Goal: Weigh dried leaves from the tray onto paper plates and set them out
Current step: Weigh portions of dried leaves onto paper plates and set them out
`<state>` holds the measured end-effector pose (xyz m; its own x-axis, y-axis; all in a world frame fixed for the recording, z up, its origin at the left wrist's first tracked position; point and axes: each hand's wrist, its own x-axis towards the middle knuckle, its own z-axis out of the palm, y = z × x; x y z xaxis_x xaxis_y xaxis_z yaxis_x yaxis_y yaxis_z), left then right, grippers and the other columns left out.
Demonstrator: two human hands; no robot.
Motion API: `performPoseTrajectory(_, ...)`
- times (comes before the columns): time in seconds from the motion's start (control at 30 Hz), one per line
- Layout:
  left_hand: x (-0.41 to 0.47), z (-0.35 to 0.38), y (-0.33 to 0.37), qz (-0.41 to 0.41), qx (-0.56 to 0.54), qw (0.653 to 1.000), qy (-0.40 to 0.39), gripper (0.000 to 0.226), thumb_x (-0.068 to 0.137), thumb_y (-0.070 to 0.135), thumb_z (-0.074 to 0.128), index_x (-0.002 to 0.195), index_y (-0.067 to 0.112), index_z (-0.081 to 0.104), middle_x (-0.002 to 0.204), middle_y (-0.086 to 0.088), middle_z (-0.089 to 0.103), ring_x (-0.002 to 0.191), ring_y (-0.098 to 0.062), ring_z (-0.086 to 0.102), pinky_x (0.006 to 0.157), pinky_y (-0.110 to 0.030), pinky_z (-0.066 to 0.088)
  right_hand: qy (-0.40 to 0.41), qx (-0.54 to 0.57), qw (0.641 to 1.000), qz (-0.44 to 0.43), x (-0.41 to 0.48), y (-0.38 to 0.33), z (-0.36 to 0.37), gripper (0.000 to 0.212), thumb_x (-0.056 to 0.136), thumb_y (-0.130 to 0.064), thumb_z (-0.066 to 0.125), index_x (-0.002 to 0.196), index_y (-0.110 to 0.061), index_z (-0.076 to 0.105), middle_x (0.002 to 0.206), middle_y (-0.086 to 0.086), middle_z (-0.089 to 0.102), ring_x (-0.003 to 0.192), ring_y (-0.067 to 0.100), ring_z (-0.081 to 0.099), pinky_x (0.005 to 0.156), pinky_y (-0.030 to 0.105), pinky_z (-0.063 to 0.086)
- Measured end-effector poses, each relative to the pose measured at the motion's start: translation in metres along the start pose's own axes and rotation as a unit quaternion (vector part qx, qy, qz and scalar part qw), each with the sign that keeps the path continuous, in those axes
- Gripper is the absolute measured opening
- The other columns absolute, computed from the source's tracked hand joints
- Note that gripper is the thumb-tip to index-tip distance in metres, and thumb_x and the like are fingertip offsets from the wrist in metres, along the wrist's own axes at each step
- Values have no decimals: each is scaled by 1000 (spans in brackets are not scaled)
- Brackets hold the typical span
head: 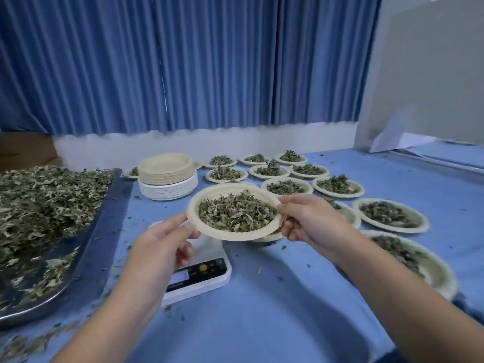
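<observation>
One paper plate of dried leaves is held in the air just above and behind the scale. Two hands hold it: the left hand pinches its near-left rim and the right hand grips its right rim. One metal tray left of the scale carries a loose heap of leaves. One pile of empty plates stands behind the scale. At least twelve filled plates lie on the counter behind and right of the scale, some partly hidden.
</observation>
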<state>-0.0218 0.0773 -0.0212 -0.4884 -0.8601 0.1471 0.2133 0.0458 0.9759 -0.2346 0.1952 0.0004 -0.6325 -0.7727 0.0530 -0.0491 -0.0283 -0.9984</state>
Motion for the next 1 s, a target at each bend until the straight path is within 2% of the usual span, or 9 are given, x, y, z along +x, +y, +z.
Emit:
performPoseTrajectory(0.1, -11, 40, -3, -4, -31, 998, -45, 22, 92, 7, 57, 101, 18, 74, 72, 0, 64, 50, -11, 45, 50, -26, 35, 44, -21, 999, -3, -19, -11, -40, 26, 94, -5, 55, 120, -4, 54, 50, 5, 56, 42, 15, 56, 41, 22, 44)
performPoseTrajectory(0.23, -30, 110, -8, -36, -61, 991, -113, 28, 90, 3, 56, 86, 24, 75, 70, 0, 65, 49, -10, 47, 51, -24, 37, 101, -26, 995, 8, -54, -23, -108, 23, 95, -2, 52, 118, -2, 55, 52, 9, 55, 40, 16, 57, 40, 21, 48)
performPoseTrajectory(0.4, -51, 190, -9, -75, -70, 967, -232, 26, 95, 5, 51, 110, 19, 67, 75, 0, 67, 50, -12, 53, 44, -19, 40, 185, -38, 982, 27, -98, -31, -188, 23, 92, 2, 49, 112, 2, 61, 66, 14, 54, 43, 15, 55, 44, 21, 51)
performPoseTrajectory(0.47, -58, 217, -6, -96, -55, 953, -283, 26, 96, 7, 51, 119, 14, 62, 78, -1, 70, 52, -13, 56, 46, -20, 41, 217, -42, 975, 29, -115, -31, -217, 21, 91, 2, 49, 106, 3, 64, 61, 12, 58, 46, 14, 58, 46, 22, 52)
performPoseTrajectory(0.53, -65, 237, -3, -107, -40, 944, -309, 33, 96, 10, 54, 128, 16, 54, 81, -2, 72, 54, -13, 58, 49, -20, 42, 255, -40, 965, 32, -128, -29, -243, 18, 90, 3, 50, 100, 4, 65, 55, 9, 60, 44, 14, 58, 44, 20, 51)
performPoseTrajectory(0.67, -72, 259, 3, -103, -37, 937, -331, 37, 97, 11, 53, 133, 14, 51, 77, 0, 73, 56, -14, 60, 50, -21, 44, 323, -36, 944, 55, -143, -14, -288, 16, 89, 4, 49, 95, 5, 64, 51, 10, 60, 41, 14, 58, 42, 21, 50)
performPoseTrajectory(0.87, -69, 257, -2, -89, -16, 940, -328, 28, 97, 11, 52, 123, 17, 59, 78, 0, 73, 57, -14, 60, 52, -23, 44, 388, -34, 915, 109, -147, 21, -326, 13, 89, 5, 48, 93, 7, 60, 70, 18, 54, 43, 20, 58, 41, 22, 51)
performPoseTrajectory(1.0, -62, 250, -7, -89, -20, 951, -297, 24, 97, 9, 51, 116, 16, 63, 77, -3, 70, 56, -14, 57, 49, -22, 43, 403, -39, 903, 143, -142, 41, -330, 15, 89, 6, 45, 97, 9, 57, 63, 13, 45, 42, 20, 52, 39, 22, 51)
